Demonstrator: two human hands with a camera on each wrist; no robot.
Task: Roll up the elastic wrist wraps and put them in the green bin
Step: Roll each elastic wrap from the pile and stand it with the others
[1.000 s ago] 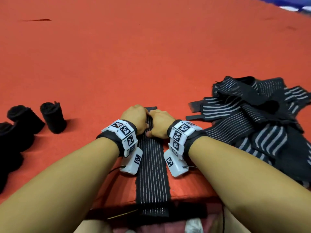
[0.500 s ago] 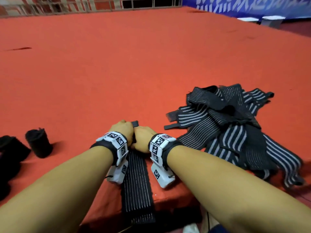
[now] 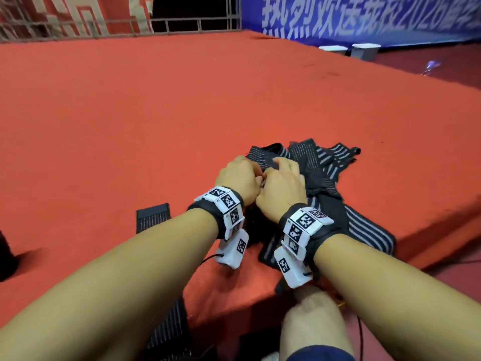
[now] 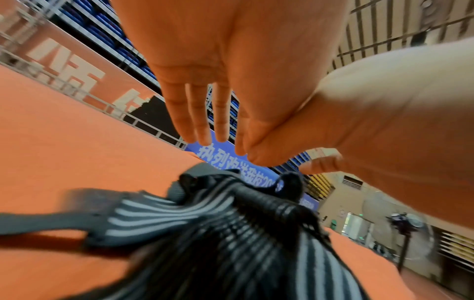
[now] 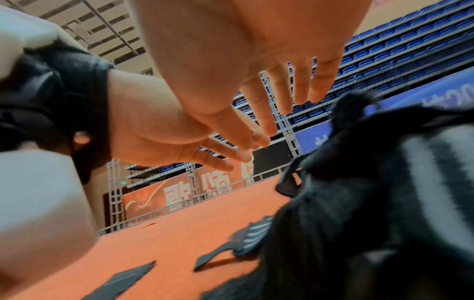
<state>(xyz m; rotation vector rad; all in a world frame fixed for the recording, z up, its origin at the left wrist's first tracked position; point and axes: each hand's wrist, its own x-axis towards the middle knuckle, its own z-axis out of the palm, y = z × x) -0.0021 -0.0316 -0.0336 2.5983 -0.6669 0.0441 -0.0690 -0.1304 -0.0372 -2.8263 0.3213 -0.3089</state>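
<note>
Both forearms reach forward side by side over the red carpeted platform [image 3: 130, 113]. The left hand [image 3: 238, 178] and right hand [image 3: 282, 187] hover together above the pile of striped wrist wraps [image 3: 325, 178], fingers straight, grasping nothing. A flat wrist wrap [image 3: 153, 220] lies left of the arms, apart.

The pile of wrist wraps [image 3: 325, 178] is black with thin grey-white stripes along each strap. At 9 o'clock from it, one flat wrap [image 3: 153, 220] shows the same black with fine pale lines. The platform [image 3: 156, 113] under them is plain orange-red. Both wrist bands [image 3: 226, 204] are black and carry white blocks with black square code patterns. At 1 o'clock, the banner [image 3: 364, 16] is blue with pale characters.
</note>
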